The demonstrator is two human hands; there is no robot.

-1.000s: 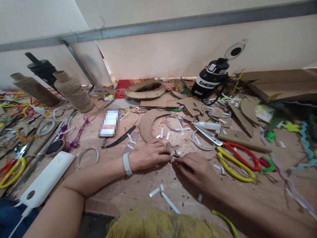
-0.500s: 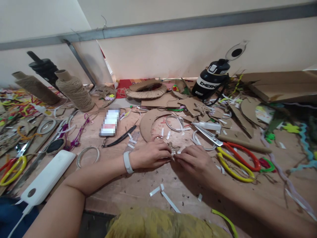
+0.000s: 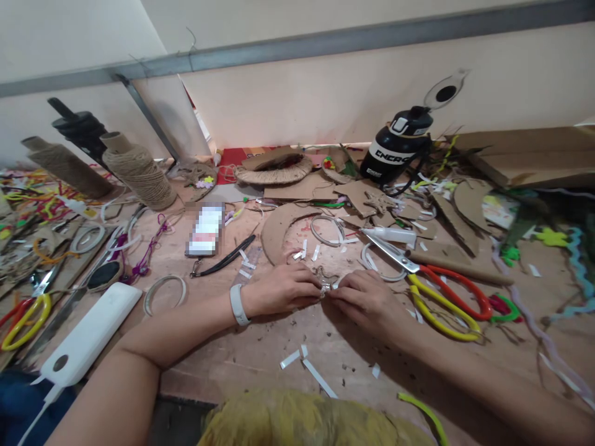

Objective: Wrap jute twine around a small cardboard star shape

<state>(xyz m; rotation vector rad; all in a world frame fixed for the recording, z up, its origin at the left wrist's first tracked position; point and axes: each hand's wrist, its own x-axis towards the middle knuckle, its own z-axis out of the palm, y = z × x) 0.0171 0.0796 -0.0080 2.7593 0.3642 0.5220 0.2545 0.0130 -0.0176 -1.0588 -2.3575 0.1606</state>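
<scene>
— What is over on your left side just now?

— A white rectangular power bank (image 3: 86,337) lies on the wooden desk (image 3: 251,356) by my left forearm, with a thin pale tape ring (image 3: 163,292) just beyond it. Further back stand a cone of brown jute twine (image 3: 137,170) and a phone with a blurred screen (image 3: 205,230).

— And your left hand?

— My left hand (image 3: 281,290), white band at the wrist, rests on the desk with its fingers curled in. Its fingertips pinch the left end of the small twine-wrapped star-shaped piece (image 3: 325,280), which sits low over the desk between my two hands.

— Has anything changed in the last second?

— Yes. A second ago my right hand (image 3: 367,303) lay lower and a little apart, fingertips just touching the piece. It has since slid up and in, so both hands now meet on the piece, fingertips almost touching. The left hand has barely moved.

— What do you make of that?

— I judge it as closing in for fine work on the piece, pressing or wrapping something small; what exactly my fingertips grip there is too small to tell.

— And the right hand's state?

— Nearly closed, thumb and fingers nipped on the piece's right end. Just beyond it lie red-and-yellow handled scissors (image 3: 437,294), and a black water bottle (image 3: 395,152) stands well back.
</scene>
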